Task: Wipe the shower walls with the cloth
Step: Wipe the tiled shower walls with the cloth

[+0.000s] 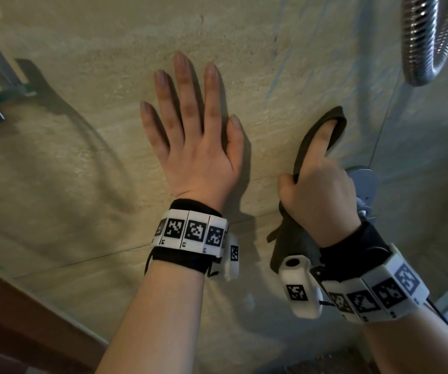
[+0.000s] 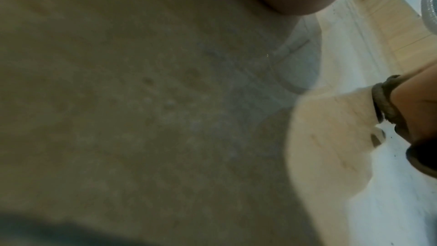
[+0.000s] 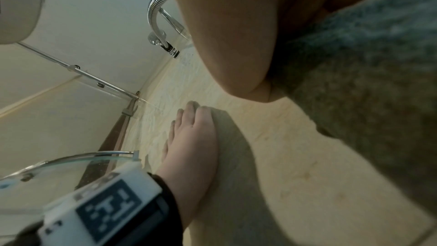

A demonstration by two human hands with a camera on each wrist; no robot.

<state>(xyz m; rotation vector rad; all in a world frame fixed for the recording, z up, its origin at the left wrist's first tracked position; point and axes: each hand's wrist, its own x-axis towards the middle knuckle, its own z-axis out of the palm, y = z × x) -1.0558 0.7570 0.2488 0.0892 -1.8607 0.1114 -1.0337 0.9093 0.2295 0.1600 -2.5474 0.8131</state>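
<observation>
Beige shower wall [image 1: 82, 157] bears flat left hand [image 1: 193, 147]; right hand [image 1: 317, 195] grips cloth [image 1: 290, 244] near hose [image 1: 422, 41].

I see beige stone-look tiled wall [image 1: 82, 184] | coiled chrome shower hose [image 1: 417, 44] top right | curved glass corner shelf [image 3: 59, 167] | warm light

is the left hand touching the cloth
Apart. The head view shows bare wall between the left hand, flat on the tile, and the cloth.

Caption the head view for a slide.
Left hand flat on the shower wall; right hand holds the cloth against it.
</observation>
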